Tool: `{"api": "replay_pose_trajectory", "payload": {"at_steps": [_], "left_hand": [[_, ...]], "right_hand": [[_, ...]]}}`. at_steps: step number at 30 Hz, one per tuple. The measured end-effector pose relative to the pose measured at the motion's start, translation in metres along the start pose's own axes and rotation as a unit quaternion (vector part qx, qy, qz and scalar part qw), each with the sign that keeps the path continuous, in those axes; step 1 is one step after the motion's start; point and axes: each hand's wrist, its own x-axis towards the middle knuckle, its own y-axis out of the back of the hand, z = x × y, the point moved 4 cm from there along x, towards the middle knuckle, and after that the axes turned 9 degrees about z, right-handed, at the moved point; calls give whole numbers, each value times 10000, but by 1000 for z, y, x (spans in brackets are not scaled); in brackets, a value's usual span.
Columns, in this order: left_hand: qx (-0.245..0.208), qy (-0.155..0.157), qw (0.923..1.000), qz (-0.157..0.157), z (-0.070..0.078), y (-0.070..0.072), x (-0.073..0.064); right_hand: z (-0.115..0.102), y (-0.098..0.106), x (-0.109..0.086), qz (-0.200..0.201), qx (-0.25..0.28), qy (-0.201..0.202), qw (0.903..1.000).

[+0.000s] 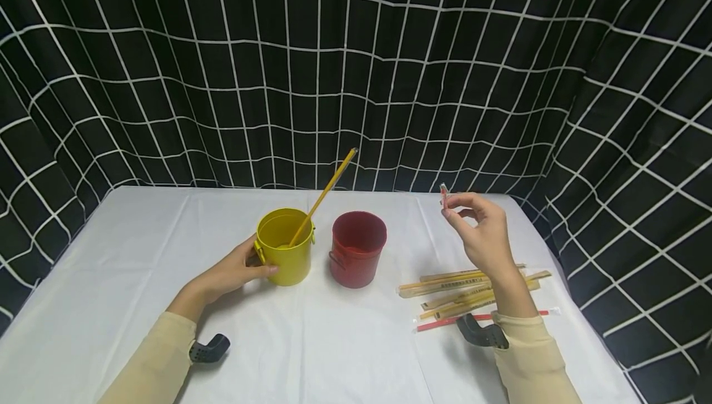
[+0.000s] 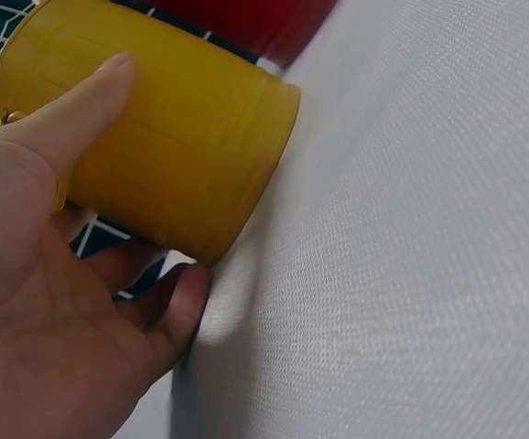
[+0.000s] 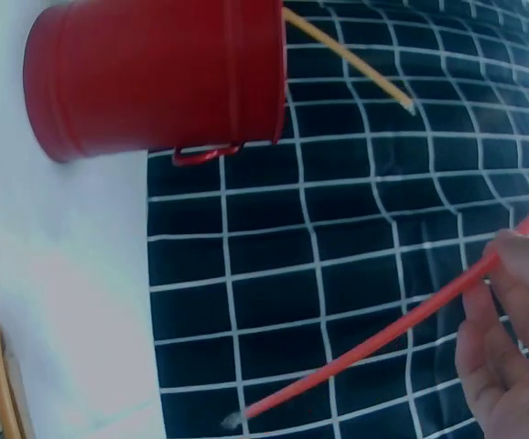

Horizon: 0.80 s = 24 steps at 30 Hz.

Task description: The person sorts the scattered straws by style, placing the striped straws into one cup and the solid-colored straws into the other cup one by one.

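Red drinking straw, film-wrapped at its tip, is being held at two o'clock of the red bucket in the head view, apart from the counter and outside both buckets. The right hand is pinching it: thumb and fingers are clamping on the shaft, and a long free length is projecting beyond them. At nine o'clock of the red bucket, the left hand is gripping the yellow bucket, its thumb pressing the near wall and its fingers curling behind, partly hidden.

For sound handling, the pinch should probably be staying light, a thin tube being apt to buckle; the free end is best kept wide of the rims, and the left hand is usefully steadying its bucket.

Counted: two hands; two buckets, one of each colour; two red straws, one pinched and a second red straw lying flat; one upright yellow straw, leaning toward one o'clock inside the yellow bucket. At four o'clock, several yellow and paper-wrapped straws are overlapping beneath the right forearm, so their number cannot be told.
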Motion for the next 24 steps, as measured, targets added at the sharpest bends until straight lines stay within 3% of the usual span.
{"api": "replay_pose_trajectory", "payload": {"at_steps": [9,16,24], "left_hand": [[32,-104,9999,14,-5,1,2],[69,-45,10000,28,-4,1,0],[35,13,10000,46,-2,1,0]], "right_hand": [[-20,0,1,357,666,218,9969],[-28,3,0,462,807,436,9947],[-41,5,0,773,1806,557,9789]]}}
